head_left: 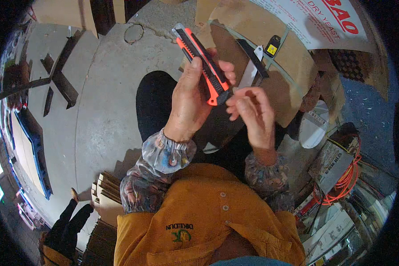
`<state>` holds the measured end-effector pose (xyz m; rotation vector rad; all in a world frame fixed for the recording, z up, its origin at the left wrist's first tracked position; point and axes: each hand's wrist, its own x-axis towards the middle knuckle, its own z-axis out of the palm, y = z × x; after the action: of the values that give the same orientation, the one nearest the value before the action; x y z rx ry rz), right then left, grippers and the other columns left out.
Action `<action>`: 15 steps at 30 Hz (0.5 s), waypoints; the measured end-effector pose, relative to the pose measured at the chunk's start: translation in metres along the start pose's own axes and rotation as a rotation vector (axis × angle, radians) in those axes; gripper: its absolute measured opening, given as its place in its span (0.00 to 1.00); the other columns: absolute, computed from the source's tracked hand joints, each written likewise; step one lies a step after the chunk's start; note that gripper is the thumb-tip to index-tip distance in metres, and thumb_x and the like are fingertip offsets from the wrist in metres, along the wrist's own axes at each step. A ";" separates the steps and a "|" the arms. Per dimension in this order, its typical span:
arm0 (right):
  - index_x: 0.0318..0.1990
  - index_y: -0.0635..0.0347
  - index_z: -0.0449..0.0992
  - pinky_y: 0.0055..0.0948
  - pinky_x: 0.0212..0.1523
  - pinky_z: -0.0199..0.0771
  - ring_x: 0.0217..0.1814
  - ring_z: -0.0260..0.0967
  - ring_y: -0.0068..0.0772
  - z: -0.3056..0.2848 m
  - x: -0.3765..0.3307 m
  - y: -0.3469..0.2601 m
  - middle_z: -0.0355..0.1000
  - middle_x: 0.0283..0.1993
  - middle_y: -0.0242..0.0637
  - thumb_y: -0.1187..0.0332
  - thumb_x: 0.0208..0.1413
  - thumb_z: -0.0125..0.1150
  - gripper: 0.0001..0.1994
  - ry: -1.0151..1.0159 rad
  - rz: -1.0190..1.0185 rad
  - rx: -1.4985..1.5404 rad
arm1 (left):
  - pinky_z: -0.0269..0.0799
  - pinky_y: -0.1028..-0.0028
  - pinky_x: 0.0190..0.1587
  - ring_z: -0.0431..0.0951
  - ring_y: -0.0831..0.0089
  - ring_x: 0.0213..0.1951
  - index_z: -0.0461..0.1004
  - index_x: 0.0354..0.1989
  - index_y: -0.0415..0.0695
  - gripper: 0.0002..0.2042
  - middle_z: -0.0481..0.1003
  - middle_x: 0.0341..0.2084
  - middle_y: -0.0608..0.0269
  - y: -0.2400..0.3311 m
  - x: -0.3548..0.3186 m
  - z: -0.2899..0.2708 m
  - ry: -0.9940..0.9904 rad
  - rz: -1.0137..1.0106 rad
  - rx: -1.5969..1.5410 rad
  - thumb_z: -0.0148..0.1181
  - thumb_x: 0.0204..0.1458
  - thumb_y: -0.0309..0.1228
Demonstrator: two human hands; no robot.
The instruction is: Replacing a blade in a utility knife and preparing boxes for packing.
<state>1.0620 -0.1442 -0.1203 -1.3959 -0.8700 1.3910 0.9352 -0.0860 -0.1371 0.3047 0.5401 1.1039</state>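
My left hand (188, 99) is wrapped round a red and black utility knife (205, 62). The knife slants up and to the left, its clear-looking tip at the far end. At its near end sits a black end cap (223, 97). My right hand (255, 113) is closed, thumb and fingertips pinched right beside that cap; what they hold, if anything, is too small to tell. Just beyond my right hand, a pale flat strip (248, 74) and a black bar-shaped piece (253, 57) lie on a cardboard box (292, 66).
A small black item with a yellow label (272, 46) lies on the box. A printed white carton (323, 22) stands at the far right. Orange cable (348, 179) is coiled at the right. Folded cardboard (107, 199) stands at the lower left, near another person's legs (66, 221). Black metal feet (60, 80) rest on the floor.
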 end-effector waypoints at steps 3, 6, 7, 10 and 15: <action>0.40 0.65 0.63 0.21 0.27 0.67 0.27 0.65 0.23 0.009 0.000 0.003 0.67 0.31 0.37 0.65 0.53 0.50 0.13 -0.008 0.050 0.074 | 0.68 0.66 0.43 0.72 0.65 0.37 0.55 0.50 0.39 0.21 0.69 0.38 0.53 -0.002 -0.002 0.007 0.059 0.022 -0.049 0.36 0.56 0.43; 0.40 0.65 0.63 0.21 0.25 0.67 0.25 0.65 0.23 0.016 0.001 0.003 0.67 0.30 0.36 0.64 0.53 0.50 0.13 0.006 0.054 0.119 | 0.72 0.73 0.34 0.71 0.68 0.39 0.54 0.50 0.40 0.20 0.69 0.37 0.54 -0.005 -0.004 0.010 0.032 0.048 0.004 0.37 0.56 0.42; 0.40 0.66 0.63 0.21 0.24 0.67 0.25 0.64 0.22 0.016 0.001 0.001 0.66 0.29 0.35 0.64 0.53 0.50 0.14 0.015 0.038 0.123 | 0.72 0.75 0.32 0.72 0.69 0.38 0.54 0.50 0.41 0.20 0.69 0.36 0.55 -0.005 -0.005 0.013 0.026 0.057 0.035 0.37 0.56 0.43; 0.40 0.66 0.64 0.21 0.23 0.67 0.24 0.63 0.21 0.012 0.002 0.006 0.66 0.30 0.34 0.64 0.54 0.50 0.13 -0.016 0.015 0.089 | 0.72 0.76 0.32 0.72 0.70 0.36 0.55 0.49 0.40 0.20 0.69 0.35 0.56 -0.006 -0.006 0.017 0.027 0.081 0.085 0.36 0.56 0.43; 0.42 0.65 0.63 0.17 0.26 0.66 0.31 0.63 0.16 0.018 -0.005 0.010 0.67 0.35 0.32 0.68 0.54 0.49 0.12 0.047 -0.014 0.081 | 0.70 0.77 0.32 0.71 0.72 0.31 0.56 0.47 0.39 0.19 0.69 0.30 0.59 -0.014 -0.005 0.022 0.092 0.130 0.156 0.36 0.56 0.43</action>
<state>1.0429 -0.1492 -0.1264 -1.3530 -0.7829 1.3625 0.9564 -0.0958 -0.1238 0.4313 0.6977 1.2076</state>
